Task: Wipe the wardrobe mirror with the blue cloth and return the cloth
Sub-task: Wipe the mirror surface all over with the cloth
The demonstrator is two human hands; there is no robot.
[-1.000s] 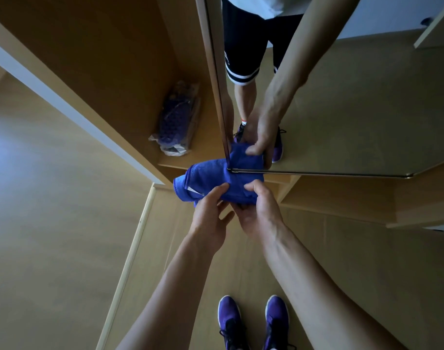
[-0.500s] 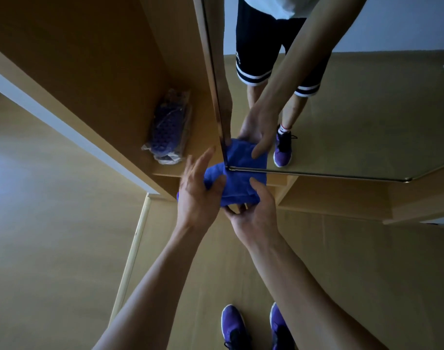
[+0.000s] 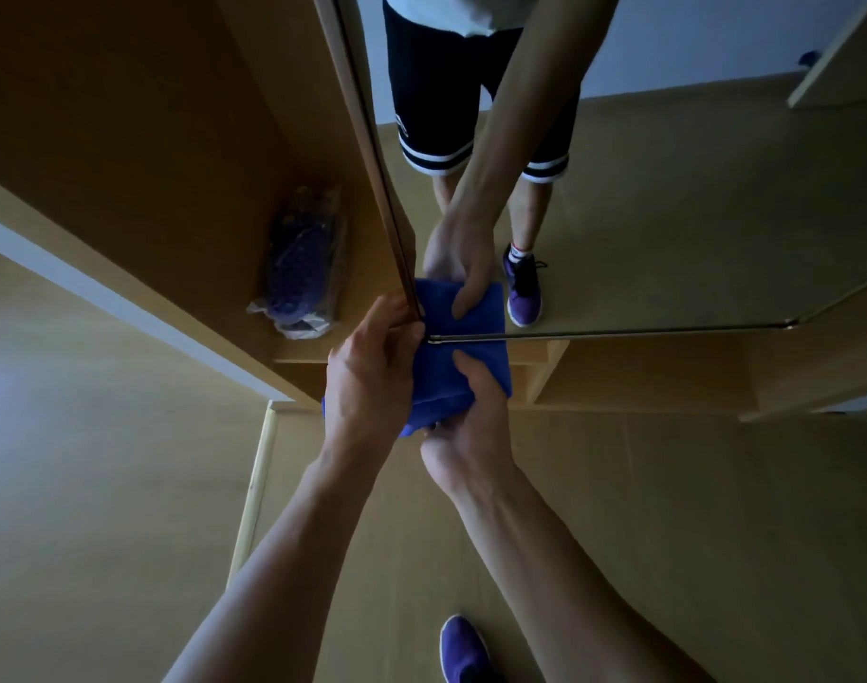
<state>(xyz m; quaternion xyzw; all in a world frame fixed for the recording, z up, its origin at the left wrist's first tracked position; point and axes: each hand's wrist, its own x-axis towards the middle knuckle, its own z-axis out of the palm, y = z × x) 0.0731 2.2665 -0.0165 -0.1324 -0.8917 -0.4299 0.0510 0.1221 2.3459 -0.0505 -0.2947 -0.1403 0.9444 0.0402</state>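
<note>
Left hand point(image 3: 372, 372) is curling round blue cloth point(image 3: 439, 382), right hand point(image 3: 466, 426) is pinching it, beside wardrobe mirror point(image 3: 668, 214) corner

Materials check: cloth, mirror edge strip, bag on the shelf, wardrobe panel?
Cloth: soft matte blue textile, probably microfibre or terry; it folds and bunches thickly.
Mirror strip: thin metal, probably; a bright glint runs along it.
Bag: clear thin plastic film, crinkled and shiny, purple contents showing through.
Wardrobe panel: smooth matte light-wood laminate or veneer; flat even colour, grain not discernible.
</note>
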